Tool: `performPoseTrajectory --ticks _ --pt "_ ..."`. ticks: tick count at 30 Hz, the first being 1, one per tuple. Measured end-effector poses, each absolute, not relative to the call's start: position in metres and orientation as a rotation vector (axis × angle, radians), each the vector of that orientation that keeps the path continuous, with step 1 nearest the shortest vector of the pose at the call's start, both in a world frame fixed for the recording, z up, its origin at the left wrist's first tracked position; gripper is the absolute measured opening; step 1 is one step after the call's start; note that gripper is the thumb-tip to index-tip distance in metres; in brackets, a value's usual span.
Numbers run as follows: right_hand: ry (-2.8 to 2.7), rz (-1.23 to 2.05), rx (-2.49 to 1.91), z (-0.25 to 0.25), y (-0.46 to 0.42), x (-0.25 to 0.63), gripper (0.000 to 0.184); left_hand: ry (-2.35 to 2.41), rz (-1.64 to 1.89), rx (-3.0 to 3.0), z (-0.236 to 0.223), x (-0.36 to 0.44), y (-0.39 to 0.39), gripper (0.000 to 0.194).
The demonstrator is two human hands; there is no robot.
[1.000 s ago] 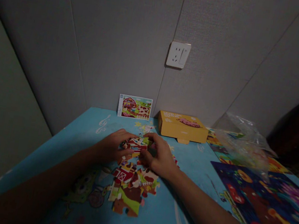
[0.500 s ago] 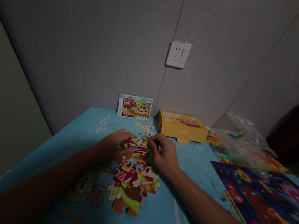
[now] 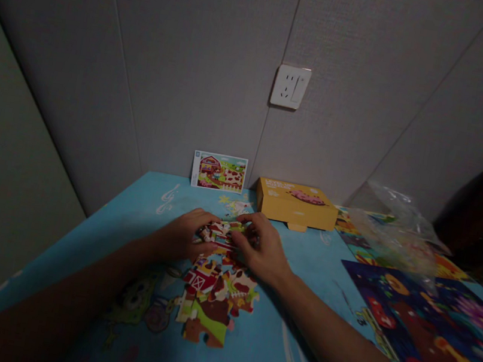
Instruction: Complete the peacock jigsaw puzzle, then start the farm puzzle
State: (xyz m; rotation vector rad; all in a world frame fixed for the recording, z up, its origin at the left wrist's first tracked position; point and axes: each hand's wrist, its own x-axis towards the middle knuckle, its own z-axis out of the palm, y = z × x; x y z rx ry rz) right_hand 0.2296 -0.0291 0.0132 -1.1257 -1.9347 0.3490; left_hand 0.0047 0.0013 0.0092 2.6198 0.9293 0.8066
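Note:
Both my hands meet over a small clump of joined puzzle pieces (image 3: 222,232), red, white and green, held just above the blue table (image 3: 270,354). My left hand (image 3: 182,239) pinches its left side with curled fingers. From the right, my right hand (image 3: 262,249) grips the other side, fingers bent over the top. Below the hands lies a loose heap of farm-picture puzzle pieces (image 3: 214,301), partly joined, with a red barn and brown patches showing.
A reference card (image 3: 218,172) with the farm picture leans on the grey wall. A yellow box (image 3: 296,204) lies beside it. A finished dark puzzle (image 3: 423,329) and a clear plastic bag (image 3: 391,227) occupy the right. A wall socket (image 3: 290,86) sits above.
My right hand has shifted slightly up and closer over the held pieces, and the clump now sits a little higher. The heap below has not moved.

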Motion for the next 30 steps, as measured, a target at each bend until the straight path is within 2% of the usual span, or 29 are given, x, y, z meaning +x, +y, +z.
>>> performPoseTrajectory --ticks 4,7,13,15,19,21,25,30 --pt "-2.118 0.396 -1.047 0.008 -0.029 0.230 0.053 0.933 0.784 2.607 0.008 0.005 0.001 0.039" --pt "-2.188 0.422 -1.092 0.007 -0.030 0.229 0.050 0.957 0.761 2.585 0.009 0.005 0.001 0.034" --pt "-2.146 0.360 -1.122 0.010 -0.030 0.228 0.038 0.968 0.808 2.521 0.010 0.006 0.000 0.037" --pt "-2.060 0.317 -1.122 0.011 -0.029 0.230 0.035 0.988 0.846 2.475 0.011 0.006 -0.001 0.047" --pt "-1.826 0.238 -1.171 0.014 -0.025 0.235 0.034 1.016 0.658 2.518 0.010 0.005 -0.006 0.107" --pt "-1.821 0.241 -1.238 0.014 -0.023 0.238 0.033 1.008 0.463 2.596 0.007 0.006 -0.009 0.127" --pt "-1.976 0.324 -1.417 0.013 -0.021 0.240 0.031 1.082 0.273 2.665 0.002 0.010 -0.013 0.128" --pt "-1.887 0.211 -1.392 0.015 -0.021 0.239 0.031 1.217 0.321 2.647 -0.004 0.011 -0.009 0.118"
